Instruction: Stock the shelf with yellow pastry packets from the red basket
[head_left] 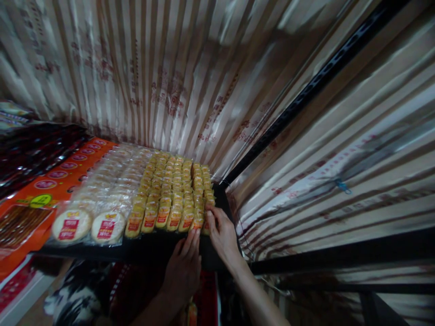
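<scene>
Several rows of small yellow wrapped snack packets point(163, 213) with orange-red labels stand on a dark shelf point(149, 244). My left hand point(183, 265) reaches up from below, its fingers stretched out and touching the front packet of a row near the right end. At the rightmost row my right hand point(224, 233) has its bent fingers and thumb close together on a front snack packet point(205, 227), which is partly hidden by the fingers. The scene is dim, so the exact contact of these fingertips is hard to see.
Left of the packets lie two rows of round white crackers in clear wrap point(108, 226). Further left are an orange printed bag point(41, 199) and dark shiny packs point(41, 149). Striped sheeting point(170, 81) hangs behind, with a black slotted metal post point(306, 95) at the right.
</scene>
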Motion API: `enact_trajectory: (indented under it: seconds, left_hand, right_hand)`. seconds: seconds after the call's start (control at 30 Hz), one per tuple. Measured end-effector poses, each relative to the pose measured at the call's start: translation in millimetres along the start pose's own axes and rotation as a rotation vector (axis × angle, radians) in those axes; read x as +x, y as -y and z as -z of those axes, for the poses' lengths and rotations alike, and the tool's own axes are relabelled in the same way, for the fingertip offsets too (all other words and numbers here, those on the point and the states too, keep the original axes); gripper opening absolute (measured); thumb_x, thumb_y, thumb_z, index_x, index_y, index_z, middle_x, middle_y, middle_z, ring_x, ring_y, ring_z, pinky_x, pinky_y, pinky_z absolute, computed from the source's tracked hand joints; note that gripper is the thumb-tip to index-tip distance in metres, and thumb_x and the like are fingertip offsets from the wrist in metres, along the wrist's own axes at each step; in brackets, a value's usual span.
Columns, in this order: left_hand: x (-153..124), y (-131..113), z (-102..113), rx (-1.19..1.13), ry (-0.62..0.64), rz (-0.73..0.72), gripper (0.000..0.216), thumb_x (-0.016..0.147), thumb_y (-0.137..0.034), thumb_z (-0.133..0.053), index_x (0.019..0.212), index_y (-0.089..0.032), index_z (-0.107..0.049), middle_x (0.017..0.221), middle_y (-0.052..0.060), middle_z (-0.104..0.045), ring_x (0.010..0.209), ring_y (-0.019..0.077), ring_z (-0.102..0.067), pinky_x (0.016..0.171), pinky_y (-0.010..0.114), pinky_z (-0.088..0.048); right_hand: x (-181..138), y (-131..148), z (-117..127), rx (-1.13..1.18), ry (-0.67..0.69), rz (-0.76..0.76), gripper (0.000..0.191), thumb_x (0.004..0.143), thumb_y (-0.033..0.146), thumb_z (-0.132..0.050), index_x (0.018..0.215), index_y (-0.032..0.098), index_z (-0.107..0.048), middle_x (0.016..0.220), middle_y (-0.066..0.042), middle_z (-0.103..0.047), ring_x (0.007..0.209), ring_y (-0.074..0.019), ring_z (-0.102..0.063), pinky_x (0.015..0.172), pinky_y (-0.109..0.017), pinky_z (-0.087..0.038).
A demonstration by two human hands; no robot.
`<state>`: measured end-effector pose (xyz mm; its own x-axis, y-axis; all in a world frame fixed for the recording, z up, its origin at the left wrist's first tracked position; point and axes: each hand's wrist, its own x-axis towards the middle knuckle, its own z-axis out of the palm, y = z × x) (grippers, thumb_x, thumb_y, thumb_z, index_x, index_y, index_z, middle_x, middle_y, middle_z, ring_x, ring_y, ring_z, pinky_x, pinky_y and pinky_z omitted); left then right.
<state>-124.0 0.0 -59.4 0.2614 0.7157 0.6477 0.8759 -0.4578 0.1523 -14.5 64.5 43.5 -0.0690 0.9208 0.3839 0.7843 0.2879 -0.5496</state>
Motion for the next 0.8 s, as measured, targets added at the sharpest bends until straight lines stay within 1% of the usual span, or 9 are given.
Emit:
enact_trajectory:
  seconds: [0.1,0.17,0.27,0.33,0.4,0.5,0.67,0.73,0.8]
  left_hand:
    - [0,0,0,-0.001,0.027,0.000,0.045,0.089,-0.022,-0.035,0.132,-0.012,-0.044,0.140,0.005,-0.045,0.137,0.0156,-0.024,0.100,0.030,-0.032]
    - [0,0,-1,-0.004,0.040,0.005,0.046,0.089,-0.021,-0.036,0.134,-0.013,-0.042,0.141,0.005,-0.043,0.137,0.0157,-0.024,0.100,0.031,-0.032]
    - [0,-1,-2,-0.014,0.043,0.011,0.045,0.089,-0.021,-0.036,0.132,-0.013,-0.044,0.141,0.005,-0.043,0.136,0.0159,-0.026,0.098,0.031,-0.033]
    - [0,-1,-2,-0.019,0.034,0.021,0.043,0.089,-0.020,-0.036,0.130,-0.013,-0.047,0.141,0.004,-0.043,0.135,0.0151,-0.027,0.098,0.031,-0.033]
    - [1,-1,0,-0.029,0.027,0.033,0.043,0.088,-0.020,-0.035,0.129,-0.013,-0.047,0.141,0.003,-0.043,0.135,0.0144,-0.027,0.098,0.031,-0.033]
    - [3,-1,3,-0.046,0.029,0.038,0.044,0.088,-0.020,-0.036,0.130,-0.012,-0.047,0.142,0.003,-0.042,0.135,0.0146,-0.026,0.099,0.031,-0.033]
    - [3,-2,3,-0.044,0.025,0.042,0.044,0.088,-0.019,-0.036,0.129,-0.012,-0.047,0.141,0.005,-0.043,0.135,0.0157,-0.028,0.099,0.032,-0.034]
    - [3,-2,1,-0.045,0.025,0.050,0.044,0.088,-0.020,-0.035,0.130,-0.012,-0.047,0.141,0.005,-0.043,0.135,0.0159,-0.028,0.099,0.032,-0.034]
    - [3,-2,0,-0.042,0.029,0.055,0.045,0.088,-0.020,-0.035,0.132,-0.013,-0.045,0.142,0.004,-0.042,0.135,0.0155,-0.026,0.100,0.032,-0.034]
  right_hand:
    - [12,-2,2,-0.079,0.050,-0.029,0.036,0.088,0.034,-0.038,0.106,0.015,-0.063,0.104,-0.012,-0.067,0.101,-0.0245,-0.060,0.091,-0.042,-0.047]
    - [17,-4,2,-0.073,0.094,-0.043,0.039,0.088,0.034,-0.038,0.111,0.014,-0.061,0.111,-0.013,-0.065,0.106,-0.0244,-0.059,0.094,-0.041,-0.045]
    - [25,-6,1,-0.055,0.161,-0.087,0.042,0.088,0.035,-0.037,0.116,0.013,-0.059,0.118,-0.013,-0.062,0.111,-0.0230,-0.058,0.098,-0.038,-0.043]
    - [31,-5,2,-0.064,0.206,-0.132,0.043,0.089,0.036,-0.036,0.117,0.013,-0.059,0.117,-0.013,-0.063,0.109,-0.0227,-0.059,0.096,-0.037,-0.044]
    - [37,-2,3,-0.082,0.258,-0.162,0.043,0.089,0.036,-0.035,0.117,0.015,-0.059,0.111,-0.012,-0.066,0.104,-0.0229,-0.062,0.092,-0.036,-0.046]
    - [46,6,3,-0.090,0.327,-0.159,0.041,0.090,0.034,-0.035,0.116,0.014,-0.061,0.106,-0.011,-0.068,0.100,-0.0229,-0.064,0.089,-0.034,-0.047]
    - [53,14,-2,-0.086,0.351,-0.175,0.041,0.088,0.027,-0.038,0.119,0.009,-0.058,0.113,-0.013,-0.065,0.107,-0.0221,-0.061,0.094,-0.032,-0.044]
    - [53,13,-3,-0.056,0.351,-0.191,0.041,0.088,0.026,-0.039,0.120,0.007,-0.057,0.116,-0.014,-0.064,0.108,-0.0215,-0.060,0.096,-0.032,-0.043]
    - [53,9,-4,-0.026,0.321,-0.213,0.043,0.087,0.026,-0.041,0.121,0.006,-0.056,0.118,-0.015,-0.062,0.109,-0.0223,-0.059,0.097,-0.033,-0.043]
